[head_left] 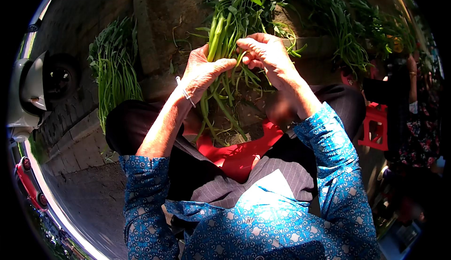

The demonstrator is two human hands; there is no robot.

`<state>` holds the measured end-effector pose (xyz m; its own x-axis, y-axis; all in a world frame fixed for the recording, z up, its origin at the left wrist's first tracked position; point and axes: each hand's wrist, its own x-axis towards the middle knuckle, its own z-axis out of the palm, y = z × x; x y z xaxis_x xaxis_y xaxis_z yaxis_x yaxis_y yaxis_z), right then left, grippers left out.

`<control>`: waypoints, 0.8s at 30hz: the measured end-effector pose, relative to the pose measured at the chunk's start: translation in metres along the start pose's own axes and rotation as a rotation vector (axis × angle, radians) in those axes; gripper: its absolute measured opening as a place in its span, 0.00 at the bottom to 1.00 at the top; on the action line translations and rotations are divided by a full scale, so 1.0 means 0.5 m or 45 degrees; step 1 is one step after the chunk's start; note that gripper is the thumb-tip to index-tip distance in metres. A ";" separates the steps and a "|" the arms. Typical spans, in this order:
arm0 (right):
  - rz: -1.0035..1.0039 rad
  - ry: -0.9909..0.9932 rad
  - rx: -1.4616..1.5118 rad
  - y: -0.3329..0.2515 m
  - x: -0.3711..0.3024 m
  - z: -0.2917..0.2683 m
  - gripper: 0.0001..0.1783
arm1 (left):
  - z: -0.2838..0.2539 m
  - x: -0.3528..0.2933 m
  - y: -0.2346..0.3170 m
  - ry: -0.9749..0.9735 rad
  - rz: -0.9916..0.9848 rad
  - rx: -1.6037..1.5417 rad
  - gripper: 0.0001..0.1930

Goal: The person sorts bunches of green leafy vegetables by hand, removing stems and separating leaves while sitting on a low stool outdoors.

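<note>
In front of me a bunch of water spinach (218, 34) has its leafy tops pointing away and its pale green stems toward me. My left hand (203, 72) is closed round the stems, thumb across the near side; a thin bracelet circles that wrist. Close beside it, my right hand (268, 55) pinches at a thin stem on the bunch's right side, thumb and forefinger together. Cut or loose stems (223, 105) hang and lie below my hands, between my knees.
Another bunch of greens (115, 67) lies left of my knee, with more greens (345, 37) at far right. A red seat (230, 159) shows between my legs. A red stool (375, 127) and another person (418, 133) are at right, a scooter (26, 95) at left.
</note>
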<state>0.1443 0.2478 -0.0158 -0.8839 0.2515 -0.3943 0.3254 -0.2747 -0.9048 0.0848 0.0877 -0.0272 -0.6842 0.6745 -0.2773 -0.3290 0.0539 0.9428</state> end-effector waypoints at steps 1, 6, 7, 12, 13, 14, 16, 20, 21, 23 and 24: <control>-0.019 -0.013 -0.033 0.003 0.001 0.000 0.10 | -0.001 -0.001 0.000 0.007 -0.010 -0.007 0.14; 0.001 -0.127 -0.140 -0.010 0.006 -0.012 0.12 | -0.003 -0.007 0.028 -0.019 -0.104 -0.042 0.14; 0.078 -0.140 -0.179 -0.021 0.003 -0.014 0.14 | -0.007 -0.008 0.031 -0.007 -0.104 -0.045 0.14; 0.103 -0.428 -0.251 -0.037 -0.010 -0.035 0.17 | -0.047 0.002 0.028 0.047 -0.019 -0.068 0.15; 0.090 -0.475 -0.281 -0.036 -0.014 -0.035 0.16 | -0.052 0.002 0.031 0.036 -0.015 -0.054 0.14; 0.118 -0.440 -0.332 -0.038 -0.018 -0.034 0.16 | -0.057 0.000 0.034 0.035 -0.007 -0.074 0.12; 0.145 -0.465 -0.330 -0.039 -0.019 -0.040 0.16 | -0.058 -0.002 0.045 0.039 0.006 -0.134 0.11; 0.186 -0.485 -0.313 -0.034 -0.016 -0.055 0.15 | -0.080 0.000 0.057 0.040 0.007 -0.147 0.13; 0.199 -0.494 -0.299 -0.034 -0.017 -0.057 0.15 | -0.083 -0.002 0.063 0.033 0.002 -0.181 0.13; 0.210 -0.484 -0.283 -0.035 -0.019 -0.058 0.14 | -0.089 -0.006 0.072 0.073 0.011 -0.164 0.14; 0.216 -0.479 -0.275 -0.035 -0.020 -0.058 0.14 | -0.089 -0.008 0.077 0.104 0.005 -0.179 0.14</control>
<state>0.1572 0.2770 -0.0007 -0.8596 -0.1451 -0.4899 0.5031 -0.0735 -0.8611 0.0458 0.0543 0.0019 -0.7346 0.6118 -0.2932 -0.4101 -0.0562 0.9103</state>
